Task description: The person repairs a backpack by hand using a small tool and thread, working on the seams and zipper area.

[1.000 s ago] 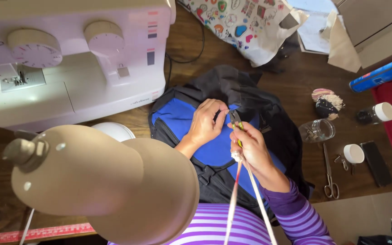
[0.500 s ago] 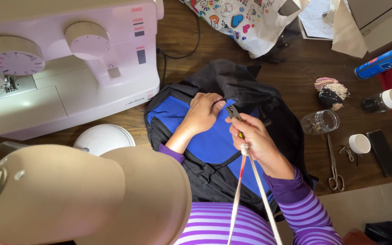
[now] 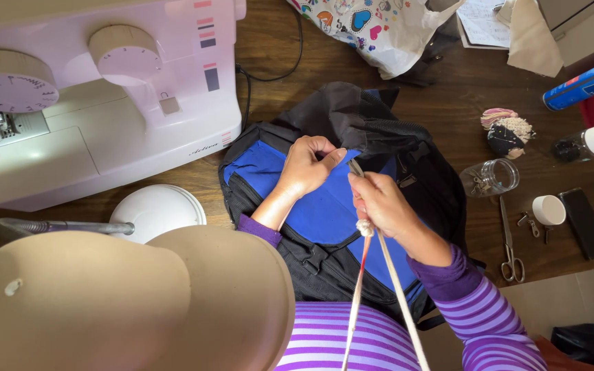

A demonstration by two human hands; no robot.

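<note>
A blue and black backpack lies on the wooden table in front of me. My left hand pinches the black fabric at the bag's upper edge. My right hand sits just to the right of it, holding a thin metal tool whose tip points at the same spot. A white cord with a knot hangs from my right hand toward my striped purple sweater. What the tool is exactly I cannot tell.
A white sewing machine stands at the upper left. A beige lamp shade fills the lower left above a white lamp base. On the right lie scissors, a glass jar, a white cap, a pincushion and a patterned bag.
My view has shifted, so the sewing machine and lamp sit further left. Both hands stay at the bag's upper edge, the left one now curled tighter on the fabric.
</note>
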